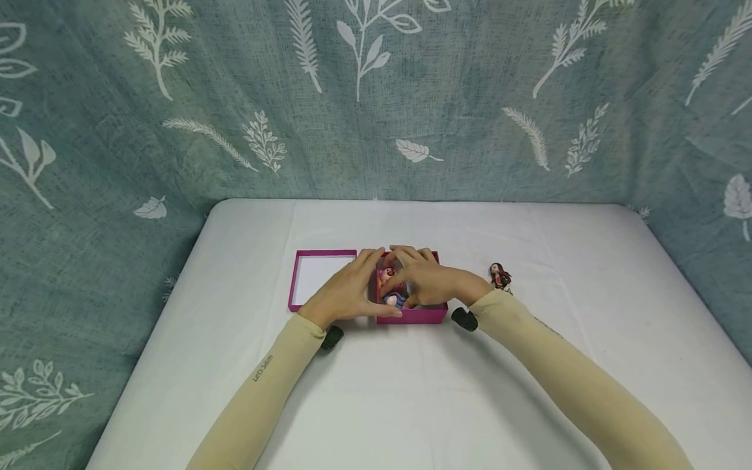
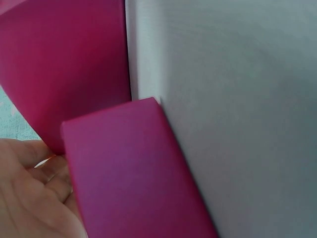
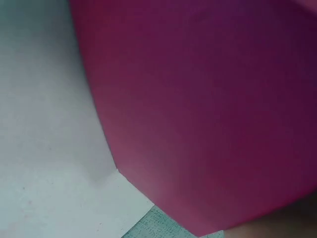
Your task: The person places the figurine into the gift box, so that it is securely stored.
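A magenta box [image 1: 414,316] stands open on the white table, with small colourful figurines inside. One is a pink-topped figurine [image 1: 386,274]; in front of it lies a blue and white figurine [image 1: 395,299]. My left hand [image 1: 346,287] grips the box's left side, thumb along the front rim and fingers at the back corner. From the right, my right hand [image 1: 423,279] reaches over the box with bent fingers among the figurines. I cannot tell whether it holds one. Both wrist views show the magenta outer walls close up, the left hand's fingers [image 2: 42,173] beside them.
Left of the box lies its lid [image 1: 322,252], white inside up with a magenta rim, partly behind my left hand. A dark-haired figurine [image 1: 500,276] in red sits on the table beyond my right wrist. A leaf-patterned green cloth [image 1: 376,130] hangs behind the table.
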A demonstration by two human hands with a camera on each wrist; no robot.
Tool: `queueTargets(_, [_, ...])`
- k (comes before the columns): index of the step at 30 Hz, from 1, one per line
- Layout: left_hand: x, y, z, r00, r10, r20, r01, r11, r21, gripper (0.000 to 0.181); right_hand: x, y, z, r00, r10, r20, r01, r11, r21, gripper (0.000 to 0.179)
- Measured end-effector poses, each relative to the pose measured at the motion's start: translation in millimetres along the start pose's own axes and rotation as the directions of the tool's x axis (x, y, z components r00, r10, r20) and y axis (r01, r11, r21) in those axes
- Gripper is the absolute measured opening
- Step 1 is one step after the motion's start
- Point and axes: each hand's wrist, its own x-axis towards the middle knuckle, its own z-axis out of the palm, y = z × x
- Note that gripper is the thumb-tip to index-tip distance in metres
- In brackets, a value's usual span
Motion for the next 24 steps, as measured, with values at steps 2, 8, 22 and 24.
queueTargets(2, [0.0, 0.0, -0.1, 1.000, 0.003, -0.003, -0.003, 1.000, -0.002, 0.120, -0.2, 0.5, 1.4, 1.000, -0.006, -0.007, 0.005, 1.000, -0.028, 0.046])
queueTargets(8, [0.1, -0.6, 0.1, 1.000, 0.011, -0.010, -0.011, 1.000, 0.009, 0.121, -1.1, 1.4, 4.8, 0.999, -0.051, -0.017, 0.049, 0.995, -0.092, 0.043])
queueTargets(22, [0.0, -0.8, 0.0, 1.000, 0.016, -0.012, -0.016, 1.000, 0.016, 0.122, -0.6, 3.9, 6.9, 0.995, -0.084, -0.055, 0.080, 0.994, -0.081, 0.041])
queueTargets(24, [0.2, -0.7, 0.1, 1.000, 0.016, -0.008, -0.016, 1.000, 0.013, 0.121, -0.7, 5.1, 5.9, 0.997, -0.066, -0.051, 0.063, 0.997, -0.049, 0.042])
